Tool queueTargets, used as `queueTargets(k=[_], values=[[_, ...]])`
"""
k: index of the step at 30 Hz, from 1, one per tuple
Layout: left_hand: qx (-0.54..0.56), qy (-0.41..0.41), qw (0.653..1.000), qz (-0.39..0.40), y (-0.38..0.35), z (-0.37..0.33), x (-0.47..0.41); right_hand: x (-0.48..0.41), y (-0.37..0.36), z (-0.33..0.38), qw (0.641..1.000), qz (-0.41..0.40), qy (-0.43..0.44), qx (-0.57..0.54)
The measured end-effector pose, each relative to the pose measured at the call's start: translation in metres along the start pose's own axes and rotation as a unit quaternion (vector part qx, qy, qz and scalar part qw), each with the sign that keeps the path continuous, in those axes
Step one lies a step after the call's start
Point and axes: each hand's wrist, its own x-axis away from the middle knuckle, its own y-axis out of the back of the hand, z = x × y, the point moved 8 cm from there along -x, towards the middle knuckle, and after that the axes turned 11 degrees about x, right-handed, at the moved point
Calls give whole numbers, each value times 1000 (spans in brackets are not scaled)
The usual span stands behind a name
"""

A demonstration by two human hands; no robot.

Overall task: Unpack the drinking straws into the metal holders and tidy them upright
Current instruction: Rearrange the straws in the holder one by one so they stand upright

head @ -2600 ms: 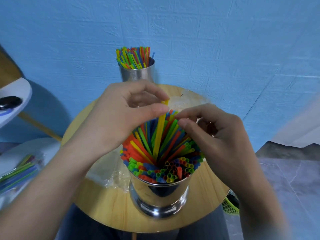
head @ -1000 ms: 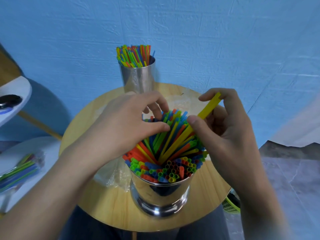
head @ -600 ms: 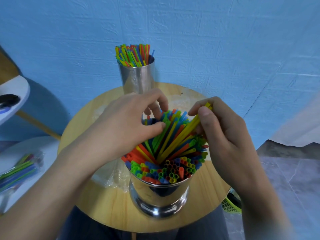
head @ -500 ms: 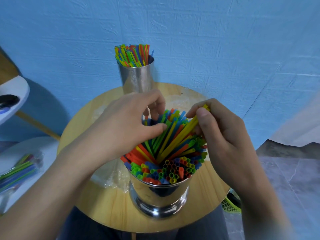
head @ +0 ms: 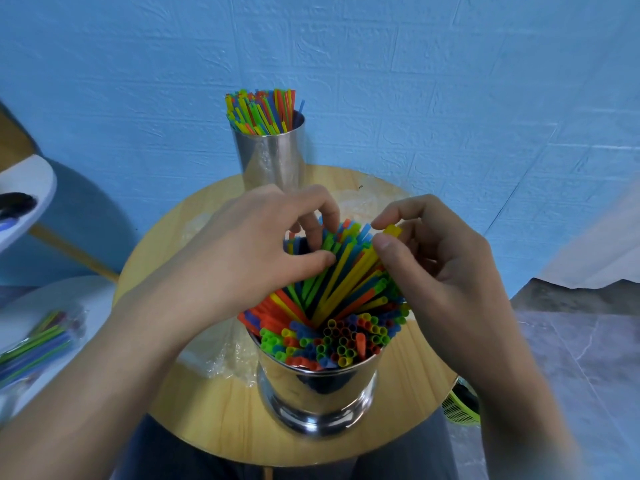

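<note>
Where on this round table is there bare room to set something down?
Bare table shows at the near-left rim, bordered by the plastic wrap and the near holder, and along the left rim outside the left hand. The middle, with the right hand and straws, is crowded.

On the round surface, the near holder stands before the far holder; straws in both.

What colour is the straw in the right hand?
Yellow; the straw shows best in the head view.
</note>
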Motion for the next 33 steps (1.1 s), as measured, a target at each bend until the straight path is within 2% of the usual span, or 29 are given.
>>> queueTargets(k=[4, 8, 14, 16, 19, 24, 27, 29, 31, 33], values=[[16, -3, 1000, -13, 2, 2, 1, 0, 0, -1, 1000, 1, -3, 3], [78, -1, 996, -38, 6, 3, 3, 0, 1, 2, 1000, 3, 8, 13], [204, -53, 970, -120, 31, -7, 7, 0, -2, 0, 998, 28, 8, 58], [284, -82, 943, -153, 42, -10, 7, -1, -3, -2, 998, 46, 0, 53], [364, -98, 898, -229, 64, -3, 9, 0, 1, -3, 999, 28, -8, 22], [489, -39, 805, -334, 80, 28, 18, 1, 4, -3, 1000, -7, -15, 23], [561, 1, 749, -352, 75, 44, 20, 0, 5, -4, 999, -16, -17, 34], [598, 35, 725, -341, 63, 49, 19, 0, 5, 1, 1000, -19, -2, 18], [596, 71, 741, -301, 48, 48, 16, 1, 9, 5, 998, -41, 9, -40], [551, 108, 793, -239, 33, 45, 13, 1, 16, 6, 989, -73, 9, -127]])
